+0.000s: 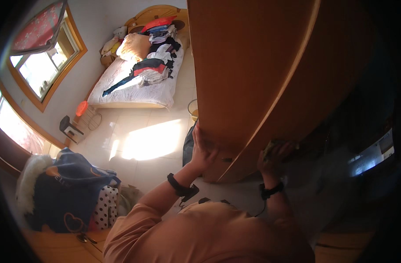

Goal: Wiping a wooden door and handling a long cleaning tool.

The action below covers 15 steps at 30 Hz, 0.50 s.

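Note:
A tall brown wooden panel (pixel 233 75), which looks like a cabinet or door side, stands close in front of me with a pale edge strip (pixel 286 83) running down it. My left hand (pixel 202 149) rests against the panel's lower left edge, fingers spread and nothing seen in it. On the darker right side, my right hand (pixel 276 154) holds a greenish cloth (pixel 273 148) against the panel's dark face. A small dark fitting (pixel 227 159) sits low on the panel between the hands. Both wrists wear black bands.
At the upper left, a bed (pixel 131 95) bears clothes and pillows. Beyond my left hand are a wire basket (pixel 193 110) and a black bag (pixel 188 144). A dark stool (pixel 69 128) and an orange-topped stool (pixel 82 108) stand by the wall. Clothes (pixel 69 190) are piled at the lower left.

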{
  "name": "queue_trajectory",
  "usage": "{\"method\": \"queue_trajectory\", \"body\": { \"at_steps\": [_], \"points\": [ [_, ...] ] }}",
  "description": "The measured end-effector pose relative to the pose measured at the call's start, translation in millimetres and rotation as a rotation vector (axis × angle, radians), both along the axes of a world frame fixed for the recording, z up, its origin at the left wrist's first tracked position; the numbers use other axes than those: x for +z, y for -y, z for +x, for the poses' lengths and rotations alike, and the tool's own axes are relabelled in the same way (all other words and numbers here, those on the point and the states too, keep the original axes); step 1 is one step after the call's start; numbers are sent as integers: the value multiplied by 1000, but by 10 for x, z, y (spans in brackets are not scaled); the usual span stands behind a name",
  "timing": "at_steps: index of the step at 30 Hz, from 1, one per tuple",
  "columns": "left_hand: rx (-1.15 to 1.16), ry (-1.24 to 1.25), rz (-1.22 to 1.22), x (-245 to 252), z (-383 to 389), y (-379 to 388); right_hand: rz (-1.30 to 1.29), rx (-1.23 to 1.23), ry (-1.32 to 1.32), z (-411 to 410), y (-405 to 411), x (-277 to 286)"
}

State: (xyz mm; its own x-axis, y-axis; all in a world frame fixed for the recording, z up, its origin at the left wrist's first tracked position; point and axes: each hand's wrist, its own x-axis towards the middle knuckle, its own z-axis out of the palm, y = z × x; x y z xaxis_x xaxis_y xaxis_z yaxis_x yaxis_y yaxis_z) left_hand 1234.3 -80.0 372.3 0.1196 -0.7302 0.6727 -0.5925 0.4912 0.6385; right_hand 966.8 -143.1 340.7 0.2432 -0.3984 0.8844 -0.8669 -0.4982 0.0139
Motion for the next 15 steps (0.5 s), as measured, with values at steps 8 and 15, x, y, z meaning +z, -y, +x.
{"method": "queue_trajectory", "body": {
  "at_steps": [8, 15],
  "points": [
    [-87, -22, -12, 37, -244, -68, 466, -156, -357, -551, -334, -1534],
    [-222, -48, -20, 184, -214, -72, 288, -14, -139, -103, -277, -219]
  ]
}}
